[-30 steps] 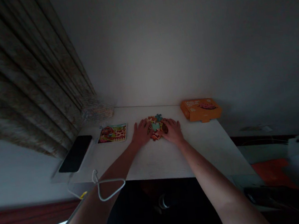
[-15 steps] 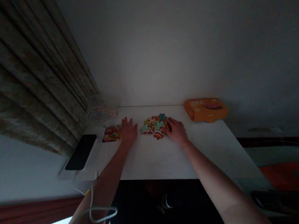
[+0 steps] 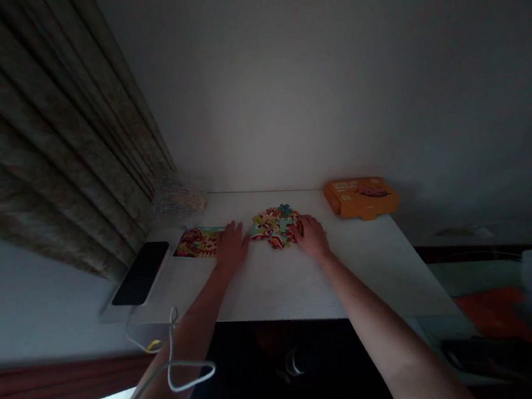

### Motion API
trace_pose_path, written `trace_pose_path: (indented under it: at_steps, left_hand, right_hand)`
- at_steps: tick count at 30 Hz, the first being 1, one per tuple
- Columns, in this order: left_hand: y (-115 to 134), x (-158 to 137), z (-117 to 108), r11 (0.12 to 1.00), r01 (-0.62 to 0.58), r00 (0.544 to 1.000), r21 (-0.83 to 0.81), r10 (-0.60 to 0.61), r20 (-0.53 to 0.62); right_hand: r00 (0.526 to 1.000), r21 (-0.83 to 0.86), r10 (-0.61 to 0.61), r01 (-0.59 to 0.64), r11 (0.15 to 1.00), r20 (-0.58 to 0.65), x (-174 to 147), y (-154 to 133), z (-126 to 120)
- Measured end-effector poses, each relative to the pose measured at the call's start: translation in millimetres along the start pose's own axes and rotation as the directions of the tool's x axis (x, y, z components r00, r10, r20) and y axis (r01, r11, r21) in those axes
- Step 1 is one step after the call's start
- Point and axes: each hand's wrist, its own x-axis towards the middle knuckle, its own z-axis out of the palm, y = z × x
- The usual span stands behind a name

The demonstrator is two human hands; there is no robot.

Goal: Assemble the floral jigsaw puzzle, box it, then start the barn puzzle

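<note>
A pile of colourful jigsaw puzzle pieces (image 3: 273, 227) lies on the white table, between my two hands. Cupped against the pile's right side is my right hand (image 3: 312, 236), its fingers spread and touching the edge pieces; I see nothing lifted in it. My left hand (image 3: 233, 247) rests flat to the left of the pile, a small gap away, fingers stretched out. It covers the right end of a printed picture card (image 3: 195, 243), which lies flat on the table.
An orange puzzle box (image 3: 362, 199) stands at the table's back right. On the left edge lies a dark-screened phone (image 3: 140, 274), with a pale cable (image 3: 171, 357) hanging in front of my left forearm. A clear wrapped bundle (image 3: 178, 195) sits by the curtain (image 3: 60, 120).
My left hand has slid slightly right and nearer, uncovering more of the picture card. My right hand stays at the pile, which looks a little more compact. The view has shifted slightly.
</note>
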Motion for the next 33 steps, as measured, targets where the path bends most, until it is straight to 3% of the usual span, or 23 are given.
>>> trace_pose_path:
  at_steps: [3,6,13,18,22,25,29,33]
  left_hand:
    - [32.8,8.7,9.5,0.995,-0.085,0.996,-0.054,0.085,-0.002]
    - [50.6,15.5,16.9,0.973,-0.212,0.977,-0.093,0.214,0.013]
    - [51.6,15.0,15.7,0.945,-0.304,0.952,-0.121,0.304,-0.024]
    - [54.1,15.8,11.7,0.957,-0.263,0.964,-0.118,0.266,0.006]
    - [53.2,17.4,15.2,0.953,-0.272,0.961,-0.134,0.276,0.007]
    - [49.7,18.9,21.4,0.943,-0.295,0.955,-0.153,0.296,-0.018]
    - [45.9,21.3,29.5,0.928,-0.328,0.945,-0.176,0.321,-0.067]
    - [45.6,22.0,30.4,0.927,-0.327,0.945,-0.184,0.318,-0.078]
  right_hand:
    - [0.999,-0.011,0.052,-0.052,0.999,0.001,1.7,1.8,0.7]
    - [0.995,-0.002,0.098,-0.098,0.995,-0.022,1.7,2.8,1.7]
    - [0.982,0.081,0.184,-0.18,0.98,-0.048,6.1,3.6,2.4]
    - [0.956,0.029,0.263,-0.269,0.963,0.133,45.2,-8.3,-8.3]
    - [0.885,-0.074,0.342,-0.337,0.939,0.316,83.4,-23.2,-8.1]
    - [0.85,-0.049,0.38,-0.39,0.919,0.366,101.3,-30.8,-1.3]
    - [0.833,0.102,0.462,-0.511,0.854,0.304,109.2,-32.9,4.9]
    - [0.912,0.196,0.386,-0.408,0.892,0.14,94.6,-20.3,1.3]
